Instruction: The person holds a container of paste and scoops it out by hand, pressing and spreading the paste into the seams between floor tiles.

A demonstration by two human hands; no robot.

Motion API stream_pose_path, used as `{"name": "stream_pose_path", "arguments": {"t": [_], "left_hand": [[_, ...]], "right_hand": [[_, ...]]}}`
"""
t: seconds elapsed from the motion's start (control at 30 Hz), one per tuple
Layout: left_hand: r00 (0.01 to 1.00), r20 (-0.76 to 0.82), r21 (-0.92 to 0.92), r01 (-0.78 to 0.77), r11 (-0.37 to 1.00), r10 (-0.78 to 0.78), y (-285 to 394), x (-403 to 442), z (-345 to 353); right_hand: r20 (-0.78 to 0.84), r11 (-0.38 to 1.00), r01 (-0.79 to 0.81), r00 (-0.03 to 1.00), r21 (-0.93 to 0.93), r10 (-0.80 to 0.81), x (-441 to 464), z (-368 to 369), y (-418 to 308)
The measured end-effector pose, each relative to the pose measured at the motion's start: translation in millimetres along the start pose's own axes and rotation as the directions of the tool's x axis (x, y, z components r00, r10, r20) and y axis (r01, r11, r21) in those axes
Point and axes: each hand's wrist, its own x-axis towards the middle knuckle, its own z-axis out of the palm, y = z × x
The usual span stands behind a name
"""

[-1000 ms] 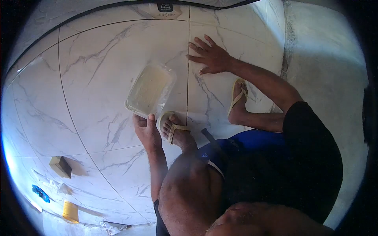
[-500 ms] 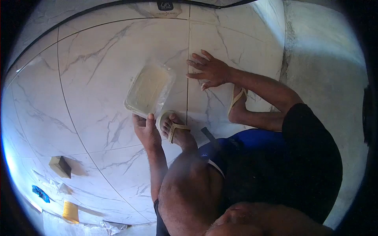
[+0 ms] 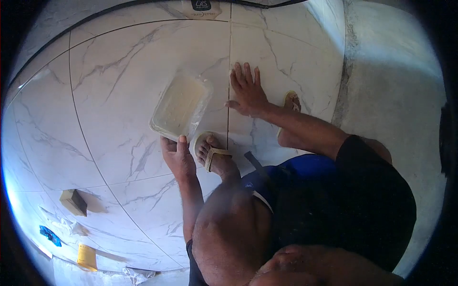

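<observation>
My left hand (image 3: 179, 155) grips the near edge of a clear plastic tub (image 3: 181, 107), thumb over the rim and fingers beneath. Pale, creamy material covers the inside of the tub. To the right, my right hand (image 3: 249, 91) lies flat with its fingers spread on the marble-patterned tile floor (image 3: 124, 138), beside a dark tile joint. It holds nothing. My sandalled foot (image 3: 217, 157) is just right of my left hand, and the other sandalled foot (image 3: 289, 117) is behind my right forearm.
A brownish block (image 3: 74, 202) sits on the tiles at lower left. Near it lie a blue crumpled wrapper (image 3: 50, 235), a yellow container (image 3: 87, 257) and clear plastic (image 3: 70, 226). A black cable (image 3: 138, 4) runs along the top. Rough grey concrete (image 3: 396, 95) borders the tiles on the right.
My right hand has turned so its fingers point farther up, and its forearm has dropped lower, showing more of the foot behind. My left hand and the tub have hardly moved.
</observation>
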Motion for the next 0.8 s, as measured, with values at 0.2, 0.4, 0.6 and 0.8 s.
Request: {"name": "stream_pose_path", "arguments": {"t": [0.2,0.4,0.6,0.8], "left_hand": [[1.0,0.016,-0.019,-0.006,1.0,0.006,2.3,-0.1,1.7],[1.0,0.012,-0.028,0.015,1.0,-0.015,2.2,-1.4,1.4],[1.0,0.014,-0.012,0.008,1.0,-0.008,0.9,-2.2,-0.6],[1.0,0.018,-0.035,-0.002,0.999,0.002,-0.5,0.6,-1.5]], "right_hand": [[0.016,1.0,0.023,1.0,0.011,-0.023,-12.3,-18.9,-11.0],[0.072,0.998,0.065,0.995,-0.015,-0.063,-4.1,-15.7,4.1],[0.019,0.994,0.107,0.994,0.024,-0.107,-0.9,-18.0,15.2],[0.209,0.916,0.379,0.893,0.132,-0.4,-5.7,-13.9,32.3]]}}
